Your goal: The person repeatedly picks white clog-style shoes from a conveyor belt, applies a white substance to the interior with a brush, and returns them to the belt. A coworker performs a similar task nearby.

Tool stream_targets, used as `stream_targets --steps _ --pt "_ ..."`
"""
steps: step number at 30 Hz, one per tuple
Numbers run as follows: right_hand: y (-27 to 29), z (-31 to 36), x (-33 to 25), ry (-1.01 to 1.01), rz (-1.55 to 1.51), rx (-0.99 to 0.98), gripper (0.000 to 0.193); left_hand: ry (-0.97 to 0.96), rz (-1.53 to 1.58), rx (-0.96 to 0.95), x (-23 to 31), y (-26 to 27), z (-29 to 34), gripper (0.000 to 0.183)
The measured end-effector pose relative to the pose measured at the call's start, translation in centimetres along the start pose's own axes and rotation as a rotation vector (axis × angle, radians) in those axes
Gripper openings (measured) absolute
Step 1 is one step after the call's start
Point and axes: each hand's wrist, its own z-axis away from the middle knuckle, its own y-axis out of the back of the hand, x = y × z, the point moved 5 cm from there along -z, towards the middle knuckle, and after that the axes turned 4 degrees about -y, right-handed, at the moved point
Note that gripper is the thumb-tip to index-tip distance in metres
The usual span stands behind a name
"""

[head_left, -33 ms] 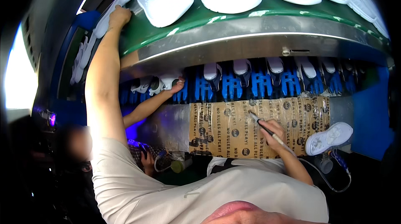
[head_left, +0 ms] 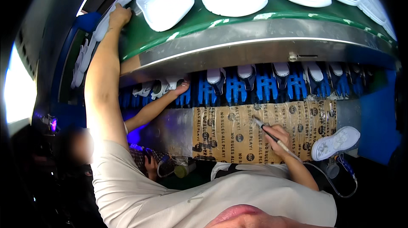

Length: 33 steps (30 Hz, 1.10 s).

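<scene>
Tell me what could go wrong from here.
The hose behind the brush in the right hand loops near the white sole at the right end of the cardboard, so it might snag. If the brush is wet, its tip could mark the cardboard. The left hand is stretched out to closely set soles and might nudge a neighbour.

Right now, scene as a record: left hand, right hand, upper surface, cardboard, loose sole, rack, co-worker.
left hand: at white soles at far left; grip unclear
right hand: holding brush-like tool, hose attached
upper surface: green, several white soles on it
cardboard: clear-taped, under the tool
loose sole: at cardboard's right end
rack: blue holders, some with shoes
co-worker: hand at white shoe, left part of rack
</scene>
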Motion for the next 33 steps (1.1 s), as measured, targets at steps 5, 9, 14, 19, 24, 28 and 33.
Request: stream_targets --steps 5,9,14,19,24,28,33 --pt "0.4 -0.2 -0.8 0.094 0.062 -0.048 0.034 -0.082 0.104 0.044 -4.0 -3.3 -7.3 0.092" --pt "0.5 0.1 -0.4 0.084 0.078 -0.046 0.033 -0.080 0.221 0.158 -2.8 -1.8 -7.0 0.085" --pt "0.2 0.3 -0.2 0.040 0.033 -0.019 0.035 0.026 0.080 0.136 -3.0 0.2 -1.2 0.086" --pt "-0.2 0.5 0.1 0.037 -0.019 -0.009 0.036 0.065 0.205 0.108 -3.3 4.8 10.2 0.084" --pt "0.4 0.3 -0.4 0.030 -0.051 0.022 0.035 0.245 1.105 0.378 -4.2 9.0 26.2 0.078" --pt "1.4 0.1 -2.2 -0.004 -0.065 0.025 0.028 0.117 2.091 0.552 -4.5 7.9 37.7 0.057" --pt "2.6 0.1 -1.4 -0.164 -0.393 0.167 0.021 0.431 2.621 0.592 3.1 2.8 46.4 0.047"
